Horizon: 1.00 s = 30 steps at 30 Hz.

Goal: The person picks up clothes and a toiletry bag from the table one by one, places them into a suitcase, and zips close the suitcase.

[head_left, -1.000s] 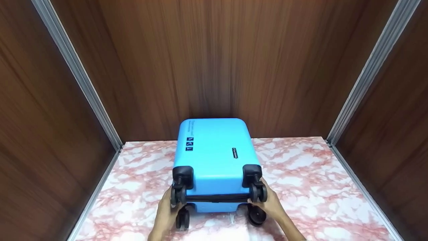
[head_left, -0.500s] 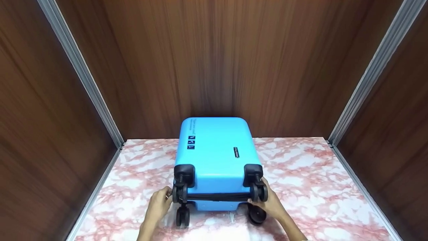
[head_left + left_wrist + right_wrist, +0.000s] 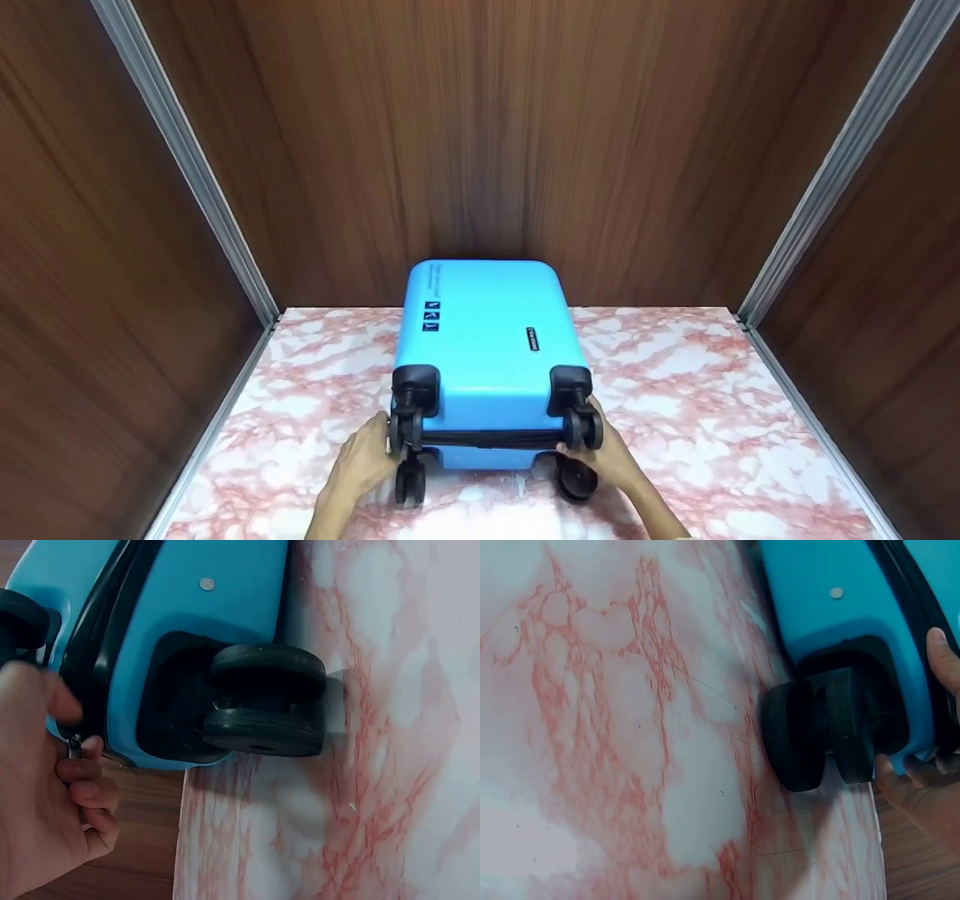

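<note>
A bright blue hard-shell suitcase (image 3: 487, 330) lies flat, its wheeled end towards me. A black zipper band (image 3: 491, 439) runs across that end between the upper and lower wheels. My left hand (image 3: 364, 459) is at the left corner beside the wheels. In the left wrist view, its curled fingers hold a small metal zipper pull (image 3: 74, 746) at the end of the band; the thumb is blurred. My right hand (image 3: 611, 457) grips the right corner. In the right wrist view, its thumb (image 3: 943, 660) presses on the zipper band and its fingers lie along the suitcase's side.
The suitcase lies on a pink and white marbled tabletop (image 3: 675, 420). Brown wood-look panels (image 3: 480, 135) enclose the back and both sides, with grey metal strips (image 3: 832, 150) at the corners. A black caster wheel (image 3: 262, 731) touches or nearly touches the tabletop.
My left hand drew back from the suitcase's left corner, then moved in again against it by the wheels. The right hand keeps its place, and the suitcase stays put.
</note>
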Available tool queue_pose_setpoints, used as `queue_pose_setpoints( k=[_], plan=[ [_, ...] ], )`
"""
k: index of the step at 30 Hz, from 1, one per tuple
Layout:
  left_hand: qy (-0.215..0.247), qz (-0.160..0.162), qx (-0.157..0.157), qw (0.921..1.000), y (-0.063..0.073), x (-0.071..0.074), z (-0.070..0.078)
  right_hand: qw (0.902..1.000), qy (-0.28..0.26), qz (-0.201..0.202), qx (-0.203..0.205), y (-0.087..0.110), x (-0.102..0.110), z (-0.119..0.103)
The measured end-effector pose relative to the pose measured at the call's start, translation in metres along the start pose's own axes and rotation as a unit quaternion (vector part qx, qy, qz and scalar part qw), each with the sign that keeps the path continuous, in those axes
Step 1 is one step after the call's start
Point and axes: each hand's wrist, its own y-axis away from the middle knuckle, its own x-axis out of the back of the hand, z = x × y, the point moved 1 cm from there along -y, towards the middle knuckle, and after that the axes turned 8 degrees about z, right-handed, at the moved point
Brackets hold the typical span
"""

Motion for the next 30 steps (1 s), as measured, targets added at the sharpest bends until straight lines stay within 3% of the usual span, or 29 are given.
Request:
queue_pose_setpoints(
  k=[4,13,24,30],
  plan=[
    [-0.016,0.017,0.002,0.9997,-0.001,-0.003,0.000,0.9999,0.008,0.008,0.002,0.000,0.000,-0.001],
    [-0.062,0.096,-0.005,0.9934,0.008,-0.014,0.003,0.9999,0.012,0.009,-0.005,0.000,-0.001,-0.001],
    [-0.039,0.214,0.008,0.9760,0.025,-0.035,0.013,0.9998,0.002,-0.002,-0.021,0.002,-0.002,-0.001],
    [-0.030,0.248,0.034,0.9677,0.028,-0.043,0.019,0.9997,0.008,0.010,-0.019,0.003,-0.002,-0.003]
  ],
)
